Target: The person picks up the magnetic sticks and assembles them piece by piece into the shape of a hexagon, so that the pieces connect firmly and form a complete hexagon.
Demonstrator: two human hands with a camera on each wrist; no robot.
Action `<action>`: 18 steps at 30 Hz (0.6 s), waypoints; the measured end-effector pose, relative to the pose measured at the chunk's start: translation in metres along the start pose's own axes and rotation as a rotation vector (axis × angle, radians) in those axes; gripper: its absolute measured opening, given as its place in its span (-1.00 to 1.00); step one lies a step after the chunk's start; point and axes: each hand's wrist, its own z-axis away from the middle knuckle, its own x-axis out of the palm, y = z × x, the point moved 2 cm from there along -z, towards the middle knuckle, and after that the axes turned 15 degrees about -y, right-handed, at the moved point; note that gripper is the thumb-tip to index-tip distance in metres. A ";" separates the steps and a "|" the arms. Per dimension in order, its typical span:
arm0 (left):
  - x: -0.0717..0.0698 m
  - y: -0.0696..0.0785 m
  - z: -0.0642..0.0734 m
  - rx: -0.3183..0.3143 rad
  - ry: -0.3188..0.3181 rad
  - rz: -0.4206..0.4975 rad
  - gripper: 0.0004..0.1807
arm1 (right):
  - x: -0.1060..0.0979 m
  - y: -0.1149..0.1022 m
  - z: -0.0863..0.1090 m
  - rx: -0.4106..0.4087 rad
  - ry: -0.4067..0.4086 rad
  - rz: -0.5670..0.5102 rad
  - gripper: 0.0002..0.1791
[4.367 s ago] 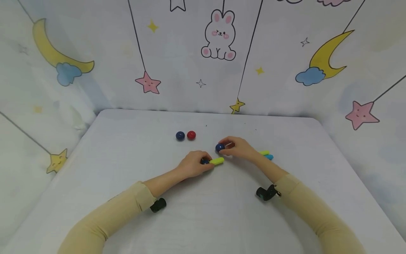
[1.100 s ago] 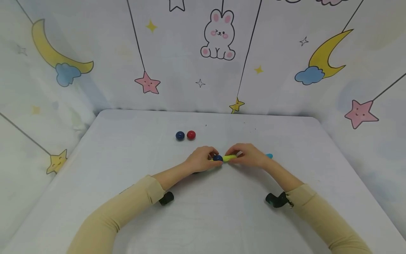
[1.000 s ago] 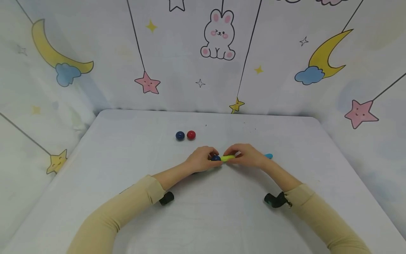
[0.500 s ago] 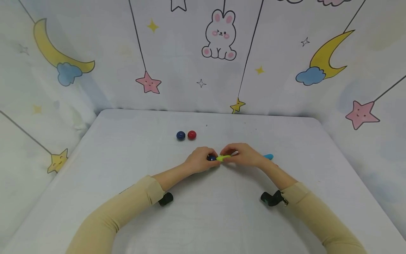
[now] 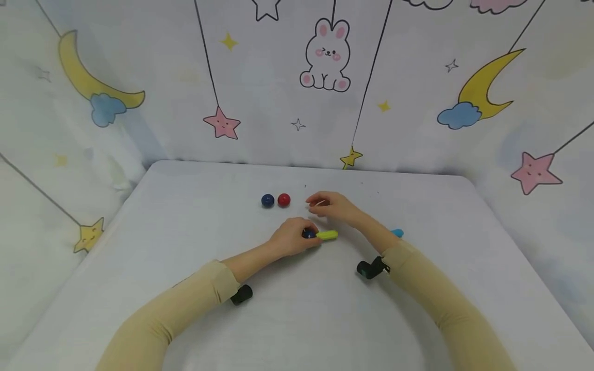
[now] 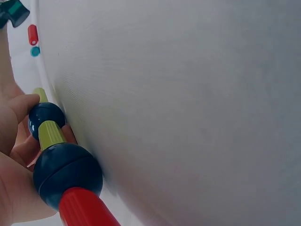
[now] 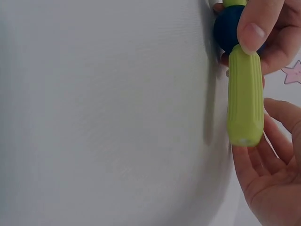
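My left hand (image 5: 290, 238) pinches a dark blue ball (image 6: 47, 114) in a chain of toy building rods and balls. A yellow-green rod (image 7: 245, 99) sticks out from this ball, its outer end free. Back along the chain, as the left wrist view shows, come a second yellow-green rod (image 6: 51, 134), another dark blue ball (image 6: 68, 172) and a red rod (image 6: 87, 209); its rest is cut off. My right hand (image 5: 335, 207) is empty, fingers loosely spread, just right of a loose red ball (image 5: 284, 200).
A loose dark blue ball (image 5: 267, 201) lies left of the red one. Beyond my right forearm a light blue rod (image 5: 397, 233) partly shows. A red rod (image 6: 32, 34) lies farther off in the left wrist view. A patterned cloth wall (image 5: 260, 77) stands behind the white table (image 5: 209, 206).
My right hand has let go of the yellow-green rod, now joined to the blue ball in my left hand. It has moved away and left toward the red ball. My left hand stays nearly in place.
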 end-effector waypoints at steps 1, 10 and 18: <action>0.000 0.000 0.000 0.001 0.000 0.000 -0.79 | 0.001 -0.002 -0.006 0.006 -0.001 0.003 -0.60; 0.000 -0.001 0.003 0.024 0.011 0.004 -0.81 | 0.007 -0.010 -0.046 0.035 0.003 0.050 -0.51; -0.001 -0.004 0.004 0.043 0.023 -0.007 -0.80 | 0.012 -0.025 -0.061 0.022 0.011 0.118 -0.48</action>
